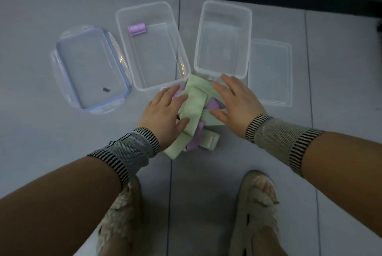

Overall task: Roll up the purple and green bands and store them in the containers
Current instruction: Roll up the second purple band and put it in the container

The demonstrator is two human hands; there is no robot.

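Lying far left on the floor [41, 123], a blue-rimmed lid [91, 69] adjoins a clear container [126, 34] holding one rolled purple band [137, 29]. Nearer, left hand [165, 111] and right hand [237, 98] rest with fingers straight on tangled green bands [195, 100] and purple bands [213, 103].

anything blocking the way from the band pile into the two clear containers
Nothing visible does. Both hands, left and right, rest on the pile of green and purple bands. The left clear container and right clear container stand open, lids aside.
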